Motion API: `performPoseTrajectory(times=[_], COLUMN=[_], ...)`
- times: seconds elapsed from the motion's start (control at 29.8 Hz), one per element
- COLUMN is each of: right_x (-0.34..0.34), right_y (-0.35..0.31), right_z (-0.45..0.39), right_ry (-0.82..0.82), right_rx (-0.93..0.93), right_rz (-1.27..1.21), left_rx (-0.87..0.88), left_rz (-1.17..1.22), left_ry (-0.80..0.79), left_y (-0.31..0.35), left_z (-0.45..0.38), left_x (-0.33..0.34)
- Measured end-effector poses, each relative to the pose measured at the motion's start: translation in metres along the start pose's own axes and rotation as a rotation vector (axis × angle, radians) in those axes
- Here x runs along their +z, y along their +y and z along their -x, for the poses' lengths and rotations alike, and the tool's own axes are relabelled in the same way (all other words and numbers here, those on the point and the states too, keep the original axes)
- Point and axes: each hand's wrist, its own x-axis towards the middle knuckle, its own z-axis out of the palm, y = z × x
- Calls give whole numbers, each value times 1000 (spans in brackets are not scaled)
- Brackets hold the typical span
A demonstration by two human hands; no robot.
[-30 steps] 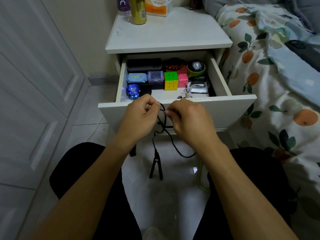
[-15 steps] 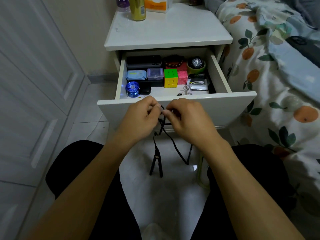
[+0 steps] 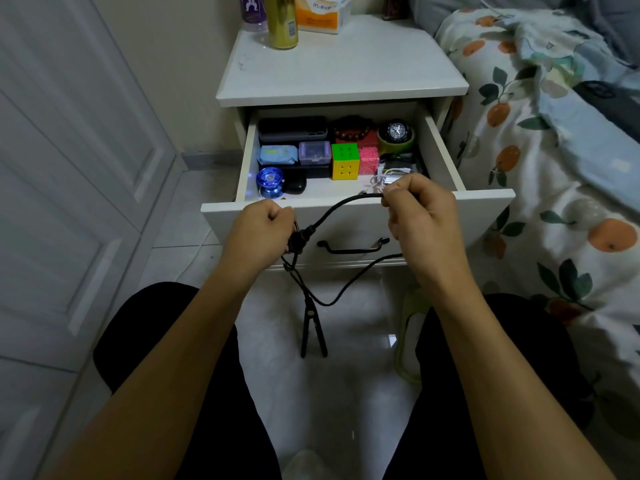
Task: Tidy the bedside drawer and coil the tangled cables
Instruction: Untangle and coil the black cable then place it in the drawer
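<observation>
cable: black, thin, round section, limp; stretched between both hands in front of the drawer front, arching up and right from the left fist to the right fingertips
long axis: roughly left-low to right-high across the held span; rest drops below the hands
left hand: clenched around a bunched knot of black cable just right of its knuckles; a few loops gathered there, count unclear
right hand: pinching the cable near one end between thumb and forefinger, above and right of the left fist
slack: second run leaves from under the right hand, sags down-left, meets the strand under the left fist
hanging end: forked black piece, stiff-looking, two legs, dangling well below the left hand over the pale glossy floor
nearer hand: left sits on the bundle; right holds the free span, so likely the one to feed the next loop toward the left
drawer: white, smooth, pulled open beyond both hands; black metal handle between the hands
inside: multicoloured cube, blue yo-yo, white cable loosely tangled just beyond the right fingertips, not yet coiled
risk: dangling end may snag while looping
</observation>
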Motion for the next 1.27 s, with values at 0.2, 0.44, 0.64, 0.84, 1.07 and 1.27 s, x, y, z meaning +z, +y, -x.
performPoseTrajectory(times=[0.2, 0.44, 0.64, 0.84, 1.07, 1.27], right_x=[-2, -3, 15, 23, 33, 42], right_y=[10, 19, 20, 10, 2, 4], right_z=[-5, -4, 3, 9, 13, 18], right_ry=[163, -73, -426, -671, -833, -854], right_rx=[12, 3, -85, 52, 105, 37], right_rz=[236, 507, 669, 457, 332, 302], left_rx=[12, 167, 273, 340, 318, 290], left_rz=[235, 306, 365, 389, 458, 441], left_ry=[-9, -117, -277, -360, -395, -327], left_y=[9, 11, 13, 9, -1, -3], left_z=[6, 18, 25, 30, 35, 38], left_x=[-6, -23, -32, -42, -56, -62])
